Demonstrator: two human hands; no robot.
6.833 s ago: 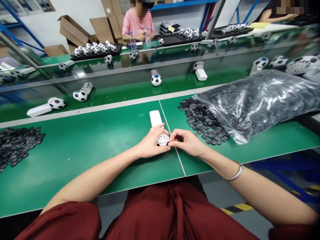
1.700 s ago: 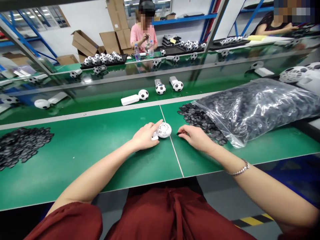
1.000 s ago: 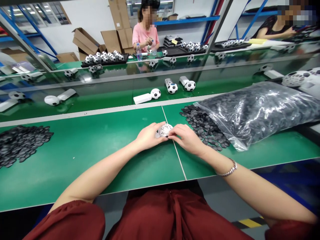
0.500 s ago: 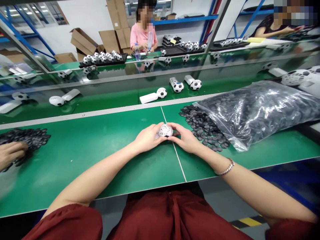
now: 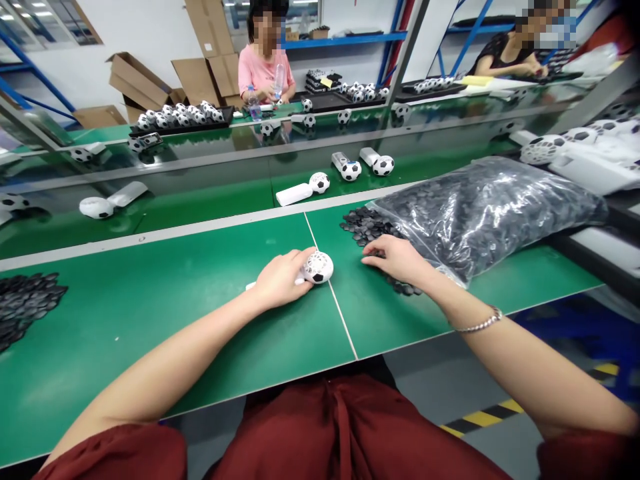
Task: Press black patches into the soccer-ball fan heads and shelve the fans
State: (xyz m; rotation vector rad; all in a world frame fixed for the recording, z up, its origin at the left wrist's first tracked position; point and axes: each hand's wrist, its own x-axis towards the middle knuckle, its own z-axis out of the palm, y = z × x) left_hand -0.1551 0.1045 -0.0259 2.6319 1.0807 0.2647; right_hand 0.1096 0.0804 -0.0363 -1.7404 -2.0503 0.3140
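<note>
My left hand (image 5: 283, 280) is closed around a white handheld piece with a soccer-ball-shaped head (image 5: 319, 268), just above or on the green table. Its head has an openwork lattice on top and black patches on its side. Part of the white handle shows behind my wrist; my fingers hide the rest. My right hand (image 5: 393, 259) hovers by a pile of small flat black pieces (image 5: 367, 225), its thumb and index fingertip slightly apart. I see nothing between them. Part of the pile lies behind this hand.
A clear plastic bag (image 5: 495, 213) full of black pieces lies on the right. Another black pile (image 5: 30, 300) is at far left. Beyond the table's pale edge strip (image 5: 200, 227), several soccer-ball pieces (image 5: 350, 170) lie on a green surface. Two people sit across.
My right hand has let go of the soccer-ball piece and moved right to the black pile. My left hand keeps hold of it. The other person's hand at far left has gone from view.
</note>
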